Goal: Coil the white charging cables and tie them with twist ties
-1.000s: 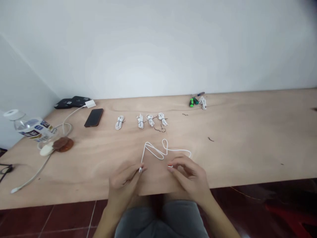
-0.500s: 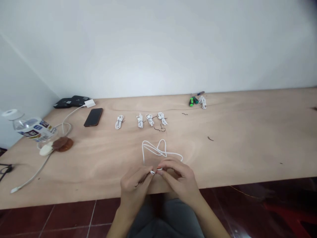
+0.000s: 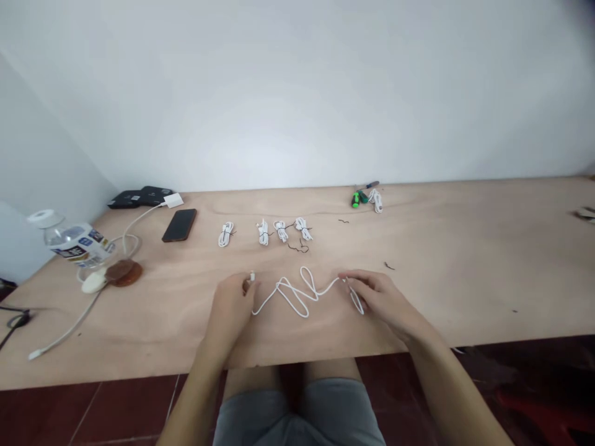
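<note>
A loose white charging cable [image 3: 292, 297] lies in bends on the wooden table between my hands. My left hand [image 3: 235, 302] is closed on one end of it, with the small white plug [image 3: 252, 276] standing up past the fingertips. On the other side, my right hand [image 3: 376, 296] pinches the cable near its other end, and a short loop of it hangs below the fingers. The connector at the right hand is mostly hidden by the fingers. Beyond the cable are several coiled white cables, among them one bundle [image 3: 225, 234] bound with a black twist tie.
Loose black twist ties [image 3: 298, 248] lie on the table [image 3: 441, 260]. A smartphone [image 3: 179, 225], a plastic bottle [image 3: 77, 241], a charging cord [image 3: 67, 334] and black boxes [image 3: 140, 197] are at left. Screwdrivers [image 3: 356, 199] and another coiled cable [image 3: 375, 201] sit near the wall.
My hands have moved apart, the left one leftward and the right one rightward, each with a cable end. The cable between them is spread wider. The view has shifted slightly.
</note>
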Tool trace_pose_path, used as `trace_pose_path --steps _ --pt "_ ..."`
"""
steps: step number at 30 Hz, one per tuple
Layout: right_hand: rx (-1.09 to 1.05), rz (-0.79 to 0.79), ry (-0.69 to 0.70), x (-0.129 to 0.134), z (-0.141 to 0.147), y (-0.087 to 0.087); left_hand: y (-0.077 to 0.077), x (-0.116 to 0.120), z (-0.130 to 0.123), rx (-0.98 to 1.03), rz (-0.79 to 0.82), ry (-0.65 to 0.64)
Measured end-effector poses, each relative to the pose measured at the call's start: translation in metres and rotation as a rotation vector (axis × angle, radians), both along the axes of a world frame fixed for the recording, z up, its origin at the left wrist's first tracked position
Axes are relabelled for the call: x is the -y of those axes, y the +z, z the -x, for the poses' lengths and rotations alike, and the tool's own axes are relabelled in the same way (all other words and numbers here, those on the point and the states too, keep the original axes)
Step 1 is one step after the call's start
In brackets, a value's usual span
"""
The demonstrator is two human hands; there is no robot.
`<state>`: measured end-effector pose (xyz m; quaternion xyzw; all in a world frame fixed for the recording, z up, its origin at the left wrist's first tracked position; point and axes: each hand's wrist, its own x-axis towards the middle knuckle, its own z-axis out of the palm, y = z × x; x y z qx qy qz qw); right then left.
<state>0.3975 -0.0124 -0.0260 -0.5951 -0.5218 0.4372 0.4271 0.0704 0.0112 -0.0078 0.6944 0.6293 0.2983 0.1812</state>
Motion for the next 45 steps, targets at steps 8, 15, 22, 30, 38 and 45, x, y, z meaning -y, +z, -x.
trace_pose_path --steps 8,15,22,30,38,45 --pt "0.467 -0.147 0.123 -0.038 0.024 -0.004 -0.008 -0.009 -0.052 -0.156 0.005 -0.075" --pt "0.439 -0.223 0.196 -0.040 0.064 -0.004 -0.011 0.014 -0.080 -0.077 0.050 -0.124" --pt "0.534 -0.283 0.131 -0.031 0.056 -0.011 -0.018 0.015 -0.058 0.084 0.030 -0.136" --pt "0.809 -0.243 0.169 -0.032 0.047 -0.016 -0.017 0.010 -0.022 0.226 0.015 -0.101" --pt "0.750 -0.189 0.049 -0.029 0.054 -0.006 -0.014 0.020 -0.007 0.447 -0.038 0.073" --pt "0.452 -0.158 0.016 -0.033 0.059 0.008 -0.021 0.025 -0.002 0.548 0.018 0.086"
